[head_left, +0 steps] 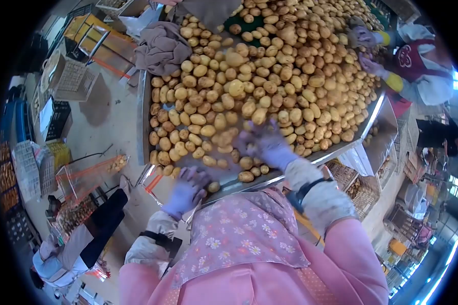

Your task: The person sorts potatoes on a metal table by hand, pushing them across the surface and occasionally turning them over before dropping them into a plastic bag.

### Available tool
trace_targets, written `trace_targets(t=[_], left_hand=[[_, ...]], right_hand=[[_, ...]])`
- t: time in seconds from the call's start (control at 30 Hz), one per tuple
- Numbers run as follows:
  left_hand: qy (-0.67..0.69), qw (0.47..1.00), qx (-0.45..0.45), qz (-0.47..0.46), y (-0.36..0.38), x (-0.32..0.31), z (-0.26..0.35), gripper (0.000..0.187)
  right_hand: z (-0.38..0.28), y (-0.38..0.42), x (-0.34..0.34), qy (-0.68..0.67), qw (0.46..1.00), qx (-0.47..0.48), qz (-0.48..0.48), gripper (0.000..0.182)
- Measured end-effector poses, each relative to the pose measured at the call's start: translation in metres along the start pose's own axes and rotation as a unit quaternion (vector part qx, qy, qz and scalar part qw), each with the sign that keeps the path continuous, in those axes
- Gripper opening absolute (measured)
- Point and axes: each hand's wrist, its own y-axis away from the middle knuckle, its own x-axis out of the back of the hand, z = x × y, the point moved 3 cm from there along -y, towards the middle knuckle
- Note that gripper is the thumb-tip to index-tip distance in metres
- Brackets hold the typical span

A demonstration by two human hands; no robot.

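Left hand (190, 189) loosely curled beside potatoes (236, 88), right hand (267, 145) blurred over them, its openness unclear; either's grip cannot be told.

R hand (270, 145) is farther fwd than L hand (186, 192), both gloved.

Seen from here: bunched brownish cloth (163, 49), far left; pale basket (76, 81), farther left; dark crate (60, 121), nearer than the basket.

Packing shed, heaped potatoes (318, 81), crates (76, 83)
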Motion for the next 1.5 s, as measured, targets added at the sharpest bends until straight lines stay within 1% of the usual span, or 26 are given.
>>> trace_targets(t=[0.03, 0.07, 0.1, 0.17, 0.23, 0.33, 0.43, 0.5, 0.53, 0.57, 0.6, 0.63, 0.7, 0.73, 0.77, 0.83, 0.87, 0.93, 0.97, 1.0, 1.1, 1.23, 1.27, 1.37, 1.43, 1.5], left_hand=[[0.001, 1.000, 0.005, -0.002, 0.005, 0.002, -0.009, 0.042], [0.024, 0.990, 0.129, 0.044, 0.008, 0.005, -0.026, 0.044], [0.045, 0.963, 0.249, 0.089, 0.008, 0.008, -0.041, 0.045], [0.014, 0.951, 0.255, 0.173, -0.027, 0.019, -0.059, 0.047], [-0.016, 0.934, 0.260, 0.245, -0.055, 0.024, -0.063, 0.049], [-0.060, 0.945, 0.285, 0.149, -0.087, 0.024, -0.066, 0.051], [-0.050, 0.932, 0.358, 0.001, -0.083, 0.024, -0.077, 0.051], [-0.018, 0.941, 0.335, 0.047, -0.076, 0.025, -0.088, 0.049], [0.105, 0.933, 0.244, 0.244, -0.065, 0.010, -0.103, 0.047], [0.104, 0.933, 0.243, 0.242, -0.068, 0.015, -0.092, 0.047], [0.213, 0.904, 0.295, 0.226, -0.074, 0.020, -0.072, 0.047], [0.320, 0.859, 0.344, 0.206, -0.079, 0.018, -0.047, 0.047], [0.185, 0.975, 0.098, 0.079, -0.104, 0.002, 0.027, 0.051], [0.184, 0.975, 0.097, 0.079, -0.100, 0.000, 0.040, 0.051], [0.126, 0.989, 0.041, 0.064, -0.096, -0.001, 0.054, 0.051], [0.065, 0.996, -0.023, 0.049, -0.081, -0.005, 0.052, 0.051], [0.037, 0.999, -0.025, 0.006, -0.058, -0.015, 0.029, 0.051], [0.008, 0.999, -0.031, -0.035, -0.030, -0.016, 0.002, 0.052], [0.006, 1.000, -0.001, -0.018, -0.022, -0.012, -0.006, 0.051], [0.004, 0.999, 0.032, 0.001, -0.019, -0.011, -0.009, 0.050], [0.056, 0.981, 0.146, 0.112, -0.048, 0.016, -0.007, 0.048], [-0.034, 0.981, 0.147, 0.123, -0.089, -0.037, -0.020, 0.036], [-0.015, 0.980, 0.178, 0.083, -0.096, -0.025, -0.008, 0.043], [-0.041, 0.968, 0.155, 0.192, -0.081, -0.013, -0.007, 0.043], [-0.060, 0.985, 0.129, 0.101, -0.049, -0.002, -0.026, 0.043], [-0.037, 0.987, 0.112, 0.109, -0.016, 0.006, -0.040, 0.037]], right_hand=[[0.025, -0.011, 0.008, -0.061, 0.997, -0.031, 0.042, 0.060], [0.043, -0.025, -0.008, 0.057, 0.985, 0.008, 0.162, 0.068], [0.030, -0.054, 0.012, -0.019, 0.990, -0.095, 0.106, 0.075], [0.008, -0.108, -0.003, -0.054, 0.958, -0.187, 0.209, 0.083], [-0.033, -0.118, 0.000, 0.043, 0.972, -0.191, 0.132, 0.079], [-0.031, -0.072, -0.018, -0.114, 0.987, -0.034, 0.104, 0.073], [0.002, 0.018, -0.013, 0.046, 0.993, -0.034, 0.102, 0.056], [0.009, 0.051, -0.028, 0.062, 0.991, -0.049, 0.107, 0.056], [0.009, 0.067, -0.034, 0.026, 0.986, -0.103, 0.127, 0.056], [0.008, 0.078, -0.039, -0.013, 0.976, -0.158, 0.148, 0.057], [0.006, 0.083, -0.045, -0.302, 0.920, -0.198, 0.150, 0.046], [-0.007, 0.081, -0.047, -0.304, 0.919, -0.202, 0.149, 0.046], [-0.050, 0.063, -0.056, -0.661, 0.710, -0.210, 0.125, 0.042], [-0.061, 0.060, -0.058, -0.799, 0.558, -0.196, 0.108, 0.040], [-0.053, 0.068, -0.058, -0.799, 0.558, -0.194, 0.112, 0.040], [-0.008, 0.114, -0.055, -0.631, 0.679, -0.341, 0.157, 0.040], [0.009, 0.154, -0.048, -0.687, 0.592, -0.320, 0.274, 0.031], [0.076, 0.256, -0.071, -0.540, 0.676, -0.419, 0.276, 0.034], [0.090, 0.299, -0.059, -0.278, 0.816, -0.459, 0.216, 0.038], [0.094, 0.319, -0.049, 0.011, 0.880, -0.456, 0.133, 0.041], [0.074, 0.288, -0.006, 0.076, 0.860, -0.447, 0.233, 0.049], [0.043, 0.111, -0.039, -0.120, 0.903, -0.262, 0.319, 0.065], [0.007, 0.065, -0.025, -0.010, 0.934, -0.322, 0.152, 0.074], [-0.049, 0.006, -0.058, 0.051, 0.976, -0.173, 0.118, 0.082], [-0.041, 0.016, -0.049, -0.008, 0.993, 0.115, -0.001, 0.069], [0.006, 0.017, -0.020, -0.107, 0.976, 0.191, -0.018, 0.064]])
